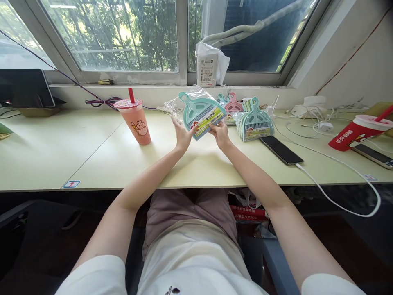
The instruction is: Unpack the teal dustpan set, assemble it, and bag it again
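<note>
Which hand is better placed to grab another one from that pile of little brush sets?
Probably the right hand: it sits beside the stack of teal dustpan sets, while the left hand is on the held dustpan set's far side.

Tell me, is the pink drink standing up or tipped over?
Standing up. The pink drink sits flat on the desk, its red straw pointing straight up.
</note>
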